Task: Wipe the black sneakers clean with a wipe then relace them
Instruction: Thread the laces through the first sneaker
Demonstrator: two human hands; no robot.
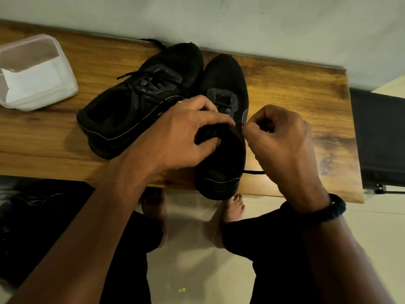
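Presently at work on the nearer sneaker, set upright on the wooden table with toe toward the wall and heel hanging a little past the near edge. Gripping its collar and tongue with the left hand, reaching in from the left, fingers curled over the opening and thumb tucked below them. Pinching a thin black lace just right of that sneaker's throat with the right hand: thumb and forefinger closed on the strand, other fingers folded into the palm. Wearing a black band on the right wrist, closer to the camera than the sneaker's heel. Lying flat on the wood against the sneaker's right side, near the heel: a loose lace end; cannot tell whether joined to the pinched strand. Threaded at the eyelets toward the toe, as far as visible; hidden beneath the hands farther back.

Touching the nearer sneaker on its left: the second sneaker, black too, angled with heel swung away leftward, laces crossed over the tongue and one end trailing past its toe toward the wall. Well left of the nearer sneaker, beyond the second one: a clear plastic tub holding white wipes. Well right of it, off the table's end: a dark boxy object, too dim to identify. Below its heel, down on the pale floor: two bare feet and black trouser legs.
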